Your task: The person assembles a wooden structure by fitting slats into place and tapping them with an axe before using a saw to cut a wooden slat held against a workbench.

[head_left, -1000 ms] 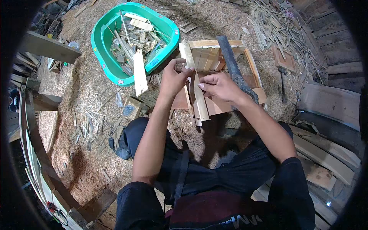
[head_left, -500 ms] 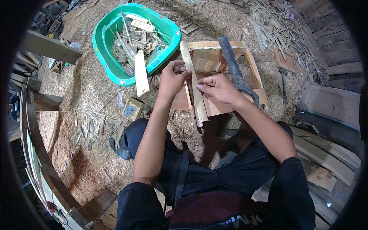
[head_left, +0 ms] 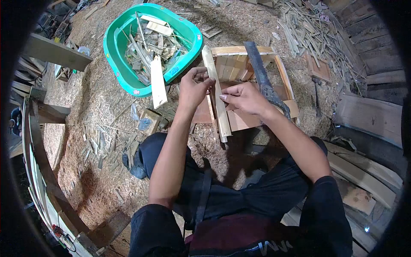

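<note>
A long, narrow, pale wooden strip (head_left: pixel 221 113) stands between my hands, its lower end close to my knees. My left hand (head_left: pixel 193 88) is closed at the strip's left edge, thumb and curled fingers pressed together there. At the right edge, my right hand (head_left: pixel 246 99) pinches the strip between thumb and fingertips. A darker brown strip runs along its left side, partly hidden. Behind lies a slatted wooden box (head_left: pixel 231 49) with a reddish-brown panel. Across the box rests a dark, long-bladed tool (head_left: pixel 257 66), its rounded end beside my right wrist.
A green plastic tub (head_left: pixel 110 47) full of wood offcuts sits at the upper left, a pale board (head_left: pixel 157 85) leaning over its rim. Sawdust and scraps cover the ground. Stacked planks (head_left: pixel 364 171) lie at the right, and a curved wooden frame (head_left: pixel 51 184) stands at the left.
The pale strip's lower end has shifted slightly to the left, and its upper end a touch to the right. Both hands hold nearly the same place.
</note>
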Available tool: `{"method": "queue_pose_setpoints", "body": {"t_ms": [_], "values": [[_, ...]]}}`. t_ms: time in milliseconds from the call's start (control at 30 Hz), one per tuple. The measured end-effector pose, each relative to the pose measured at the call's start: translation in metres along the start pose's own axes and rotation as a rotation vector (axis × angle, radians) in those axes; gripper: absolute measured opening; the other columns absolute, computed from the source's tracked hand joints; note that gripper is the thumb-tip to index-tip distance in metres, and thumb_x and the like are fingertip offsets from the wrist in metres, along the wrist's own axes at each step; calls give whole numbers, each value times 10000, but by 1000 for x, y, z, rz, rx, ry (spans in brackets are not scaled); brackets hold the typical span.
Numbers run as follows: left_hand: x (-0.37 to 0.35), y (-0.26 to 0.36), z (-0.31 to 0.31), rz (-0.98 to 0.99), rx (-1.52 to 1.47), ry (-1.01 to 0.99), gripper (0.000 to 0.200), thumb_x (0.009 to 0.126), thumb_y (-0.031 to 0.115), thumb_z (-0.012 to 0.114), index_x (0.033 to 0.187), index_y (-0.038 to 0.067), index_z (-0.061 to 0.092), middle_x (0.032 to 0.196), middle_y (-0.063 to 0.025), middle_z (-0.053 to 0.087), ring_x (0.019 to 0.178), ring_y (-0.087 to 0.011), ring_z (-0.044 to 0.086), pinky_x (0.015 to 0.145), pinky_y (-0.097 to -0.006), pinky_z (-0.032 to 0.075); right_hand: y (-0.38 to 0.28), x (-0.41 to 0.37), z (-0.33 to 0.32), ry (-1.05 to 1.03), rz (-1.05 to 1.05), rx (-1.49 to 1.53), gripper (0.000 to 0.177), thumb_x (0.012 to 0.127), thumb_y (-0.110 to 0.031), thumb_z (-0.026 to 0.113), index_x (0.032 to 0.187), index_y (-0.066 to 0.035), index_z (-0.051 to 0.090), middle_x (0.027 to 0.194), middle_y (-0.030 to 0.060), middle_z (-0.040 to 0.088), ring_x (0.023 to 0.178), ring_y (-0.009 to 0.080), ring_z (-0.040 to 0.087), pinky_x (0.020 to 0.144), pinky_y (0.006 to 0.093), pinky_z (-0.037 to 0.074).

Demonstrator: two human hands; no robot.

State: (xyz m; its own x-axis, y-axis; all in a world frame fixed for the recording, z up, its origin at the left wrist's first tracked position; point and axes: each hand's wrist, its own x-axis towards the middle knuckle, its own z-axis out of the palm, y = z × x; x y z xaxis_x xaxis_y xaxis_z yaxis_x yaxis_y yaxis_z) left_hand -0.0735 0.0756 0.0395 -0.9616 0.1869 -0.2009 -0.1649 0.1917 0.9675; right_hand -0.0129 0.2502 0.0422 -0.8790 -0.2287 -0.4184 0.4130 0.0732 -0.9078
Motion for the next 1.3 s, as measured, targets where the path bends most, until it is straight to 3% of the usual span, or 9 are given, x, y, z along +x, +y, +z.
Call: {"method": "queue_pose_setpoints", "body": {"t_ms": [467, 567, 667, 1300], "values": [[4, -10, 0, 20, -84, -32, 338, 799, 0, 708, 1104, -87, 590, 851, -95, 648, 677, -141, 651, 575, -264, 531, 6, 2, -2, -16, -33, -78, 233, 925, -102, 633, 1092, 55, 677, 904, 69, 711, 777, 97, 641, 715, 267, 547], [1, -7, 1, 26, -104, -18, 341, 803, -6, 705, 1114, -84, 588, 853, -92, 648, 698, -141, 653, 589, -261, 534, 7, 3, -3, -16, -38, -107, 235, 929, -106, 629, 1097, 50, 677, 899, 64, 710, 765, 87, 630, 707, 267, 546], [-1, -6, 1, -13, -63, -24, 355, 807, 29, 709, 1142, -45, 618, 959, -85, 666, 805, -134, 644, 667, -267, 524, 8, 3, -3, -7, -62, -108, 231, 933, -111, 624, 1092, 48, 680, 887, 59, 706, 759, 83, 624, 695, 270, 549], [-1, -2, -3, -52, -132, -63, 381, 799, 1, 706, 1166, -35, 607, 967, -101, 675, 786, -150, 656, 679, -291, 536, 0, 0, -3, -33, -27, -84, 224, 935, -115, 623, 1066, 56, 685, 868, 44, 694, 763, 90, 634, 691, 269, 565]]}}
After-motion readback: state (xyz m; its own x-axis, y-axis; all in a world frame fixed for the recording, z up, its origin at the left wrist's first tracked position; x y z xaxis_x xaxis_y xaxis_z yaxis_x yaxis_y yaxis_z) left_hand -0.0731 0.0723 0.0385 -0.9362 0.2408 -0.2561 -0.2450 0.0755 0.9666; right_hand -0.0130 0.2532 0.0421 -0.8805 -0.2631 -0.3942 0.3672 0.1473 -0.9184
